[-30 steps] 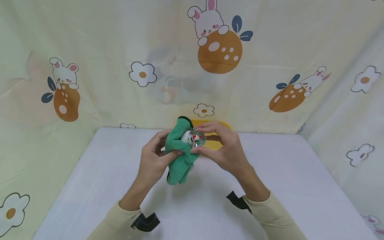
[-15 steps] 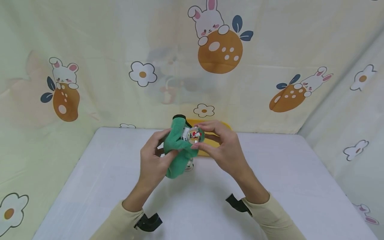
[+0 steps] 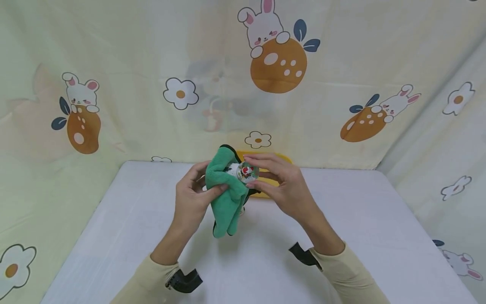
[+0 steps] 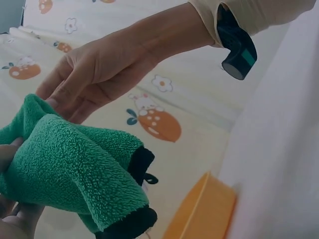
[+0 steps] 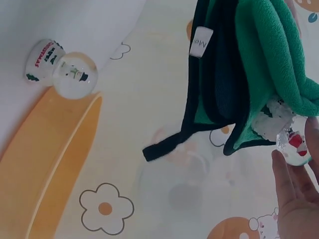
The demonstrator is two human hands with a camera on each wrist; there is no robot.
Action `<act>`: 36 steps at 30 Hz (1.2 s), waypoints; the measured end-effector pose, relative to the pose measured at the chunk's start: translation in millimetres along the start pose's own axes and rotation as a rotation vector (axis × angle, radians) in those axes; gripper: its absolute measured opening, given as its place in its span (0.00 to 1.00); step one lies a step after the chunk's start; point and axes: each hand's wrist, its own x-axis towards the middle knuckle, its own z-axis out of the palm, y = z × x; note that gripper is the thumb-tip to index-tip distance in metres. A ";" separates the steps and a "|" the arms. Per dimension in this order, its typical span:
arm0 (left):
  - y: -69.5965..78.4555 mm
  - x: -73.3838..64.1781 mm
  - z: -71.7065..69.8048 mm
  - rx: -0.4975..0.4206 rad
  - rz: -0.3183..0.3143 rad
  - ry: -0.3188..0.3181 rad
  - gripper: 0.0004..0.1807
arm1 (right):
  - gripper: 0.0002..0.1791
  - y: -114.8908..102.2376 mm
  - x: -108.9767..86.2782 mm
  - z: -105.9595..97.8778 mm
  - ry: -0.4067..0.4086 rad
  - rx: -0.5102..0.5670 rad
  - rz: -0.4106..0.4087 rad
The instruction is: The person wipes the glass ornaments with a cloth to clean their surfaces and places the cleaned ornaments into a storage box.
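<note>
A small snow globe [image 3: 247, 171] with a red-and-white figure inside lies tilted in a green towel cloth [image 3: 225, 207], above the table. My left hand [image 3: 193, 196] grips the cloth around the globe's white base, thumb in front. On the other side, my right hand [image 3: 284, 183] holds the clear ball between thumb and fingers. In the right wrist view, the snowy white base [image 5: 273, 119] shows against the cloth, whose dark edging and loop hang down. From the left wrist view, folds of the cloth [image 4: 75, 159] hide the globe.
Behind the hands, a yellow container [image 3: 271, 190] stands at the table's back edge. A second snow globe [image 5: 75, 74], with red lettering on its white base, stands beside it, mostly hidden by the cloth in the head view. A patterned curtain [image 3: 152, 126] hangs behind the table.
The cloth has shifted and its lower corners hang further down, covering more of the second snow globe. The held globe has turned slightly between my hands, and both hands keep their hold.
</note>
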 end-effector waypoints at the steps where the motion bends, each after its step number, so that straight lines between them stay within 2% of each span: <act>1: -0.2 0.0 0.2 -0.003 -0.007 0.000 0.28 | 0.31 0.1 -0.1 -0.4 -0.011 -0.017 -0.007; 9: -0.7 -3.7 3.3 0.011 -0.114 0.016 0.28 | 0.32 7.2 0.3 -3.2 -0.069 -0.142 -0.106; 14: 0.8 -3.8 2.6 -0.005 -0.144 -0.050 0.28 | 0.32 12.1 0.8 -9.5 -0.121 -0.167 -0.169; 18: 0.7 -3.0 0.6 -0.002 -0.174 -0.098 0.28 | 0.32 14.0 0.3 -11.1 -0.142 -0.146 -0.162; 24: -0.9 -3.2 -2.4 -0.021 -0.257 -0.150 0.29 | 0.32 17.7 -3.0 -6.2 -0.135 -0.108 -0.146; 27: -3.0 -4.1 -2.7 0.017 -0.240 -0.150 0.29 | 0.31 19.5 -5.7 -2.2 -0.112 -0.092 -0.109; 32: -5.7 -6.0 -0.7 0.088 -0.148 -0.138 0.28 | 0.30 19.1 -8.1 1.3 -0.058 -0.005 0.011; 36: -6.3 -7.7 3.3 0.088 -0.064 -0.134 0.27 | 0.28 16.4 -7.7 2.1 -0.016 0.012 0.090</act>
